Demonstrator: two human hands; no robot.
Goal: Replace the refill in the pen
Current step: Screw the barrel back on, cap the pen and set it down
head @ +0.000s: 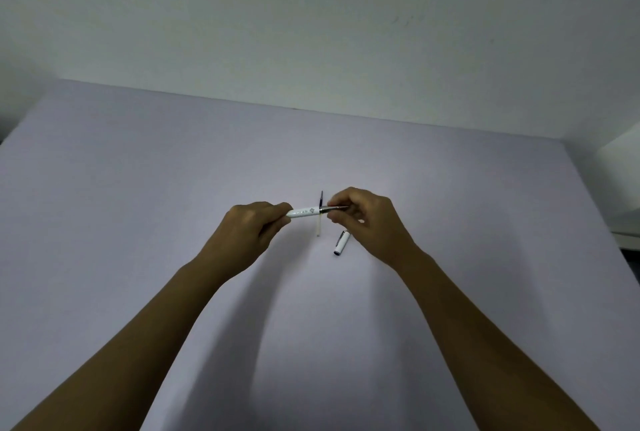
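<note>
Pen [306, 212] held level above bench [138, 188]: left hand [254, 222] clenched on barrel, right hand [360, 215] pinching metal tip. Refill [319, 228] on bench beneath, cap [341, 242] at 5 o'clock. Best twisting tip squarely, barrel steady.

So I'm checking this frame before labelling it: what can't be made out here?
- Pen, head view: its rear end is hidden in the left hand, its tip behind the right hand fingers.
- Print on the pen's barrel: too small to read.
- Refill on the table: the pen crosses its middle.
- Cap: the clip is too small to see clearly.
</note>
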